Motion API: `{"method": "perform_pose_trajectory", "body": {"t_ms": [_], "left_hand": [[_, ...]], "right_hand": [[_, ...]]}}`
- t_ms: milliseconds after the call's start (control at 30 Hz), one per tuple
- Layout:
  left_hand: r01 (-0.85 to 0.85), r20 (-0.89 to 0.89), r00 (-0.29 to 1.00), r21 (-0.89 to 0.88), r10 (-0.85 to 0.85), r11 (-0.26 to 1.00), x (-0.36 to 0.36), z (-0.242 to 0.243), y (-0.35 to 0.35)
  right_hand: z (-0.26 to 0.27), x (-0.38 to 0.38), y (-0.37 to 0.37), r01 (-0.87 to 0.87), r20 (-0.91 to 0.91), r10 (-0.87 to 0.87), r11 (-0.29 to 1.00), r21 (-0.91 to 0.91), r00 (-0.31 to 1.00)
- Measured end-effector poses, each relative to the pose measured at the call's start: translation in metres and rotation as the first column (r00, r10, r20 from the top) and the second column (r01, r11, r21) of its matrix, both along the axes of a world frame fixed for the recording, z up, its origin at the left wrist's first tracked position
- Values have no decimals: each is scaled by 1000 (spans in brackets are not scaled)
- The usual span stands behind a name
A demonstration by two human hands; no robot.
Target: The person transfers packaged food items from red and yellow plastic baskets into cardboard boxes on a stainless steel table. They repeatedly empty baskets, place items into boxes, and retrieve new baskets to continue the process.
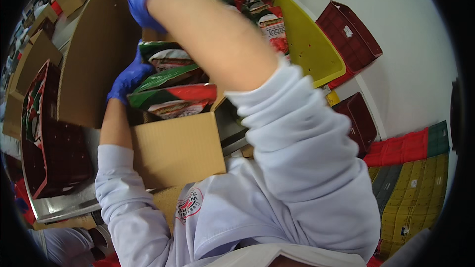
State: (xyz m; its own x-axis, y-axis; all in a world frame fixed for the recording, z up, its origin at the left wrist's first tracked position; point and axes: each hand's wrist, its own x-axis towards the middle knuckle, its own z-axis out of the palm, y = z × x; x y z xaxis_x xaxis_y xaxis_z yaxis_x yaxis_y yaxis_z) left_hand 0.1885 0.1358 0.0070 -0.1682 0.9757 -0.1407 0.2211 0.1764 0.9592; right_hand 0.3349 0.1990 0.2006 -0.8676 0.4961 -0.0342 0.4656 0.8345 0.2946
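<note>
An open cardboard carton (178,148) stands before me with its flaps spread. Several red, green and white plastic food pouches (174,98) stand on edge in it, one behind another. My left hand (130,78), in a blue glove, is inside the carton at the left side of the pouches, touching them; its fingertips are partly hidden. My right hand (148,2), also blue-gloved and blurred, reaches over the far part of the carton. Its fingers are turned away, so I cannot see whether they hold anything. My right forearm covers part of the pouches.
A yellow plastic crate (308,50) with similar pouches (272,27) lies beyond my right arm. On the metal table (66,205) at left sits a maroon crate (63,152) holding pouches. More maroon crates (349,33) stand by the wall. A person's leg (66,246) shows at lower left.
</note>
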Motion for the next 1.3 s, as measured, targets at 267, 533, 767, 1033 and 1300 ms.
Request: {"method": "perform_pose_trajectory", "body": {"t_ms": [267, 533, 767, 1033, 1300], "left_hand": [[-114, 132, 983, -115, 128, 987, 14, 19, -10], [-156, 75, 983, -155, 169, 976, 15, 19, -8], [-194, 70, 975, -183, 210, 964, 11, 11, -8], [-147, 129, 978, -141, 166, 979, 8, 9, -5], [-159, 26, 986, -170, 165, 973, 24, 21, -7]], "right_hand": [[8, 111, 188, 246, 189, -247, 969, 32, 950], [-182, 194, 338, 141, 2, -146, 950, -278, 989], [-202, 193, 326, 264, 71, -255, 923, -280, 964], [-187, 209, 288, 262, 95, -251, 958, -121, 963], [-155, 266, 194, -191, -40, 193, 981, 37, 980]]}}
